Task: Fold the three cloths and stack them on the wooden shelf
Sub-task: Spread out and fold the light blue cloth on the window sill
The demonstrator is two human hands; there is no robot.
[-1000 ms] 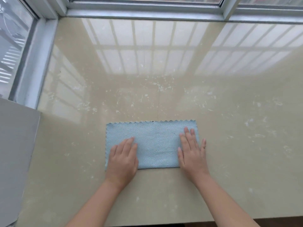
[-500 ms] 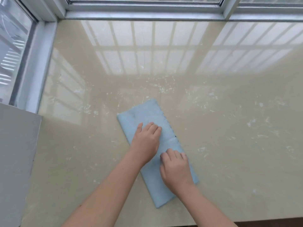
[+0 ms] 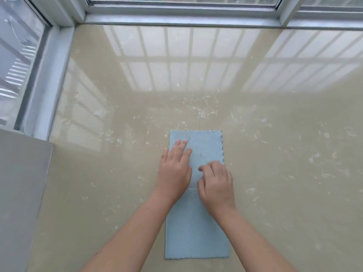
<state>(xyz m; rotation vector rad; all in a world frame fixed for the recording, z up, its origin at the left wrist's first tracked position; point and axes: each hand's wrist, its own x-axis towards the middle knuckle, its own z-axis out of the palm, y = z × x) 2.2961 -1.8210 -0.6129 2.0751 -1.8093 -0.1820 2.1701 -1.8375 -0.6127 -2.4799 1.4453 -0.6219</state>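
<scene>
A light blue cloth [image 3: 198, 230], folded into a long strip with scalloped edges, lies on the glossy beige counter [image 3: 275, 154] with its long side running away from me. My left hand [image 3: 175, 169] rests flat on the cloth's left part, fingers straight. My right hand [image 3: 216, 183] lies on the cloth's middle right with its fingers curled down onto the fabric. Only this one cloth is in view, and no wooden shelf shows.
Window frames [image 3: 176, 18] border the counter at the back and the left. A grey panel [image 3: 19, 183] stands at the left front. White specks dot the counter around the cloth.
The cloth has turned from lying crosswise to pointing lengthwise away from me. Both hands moved to its middle, and my right hand's fingers curled.
</scene>
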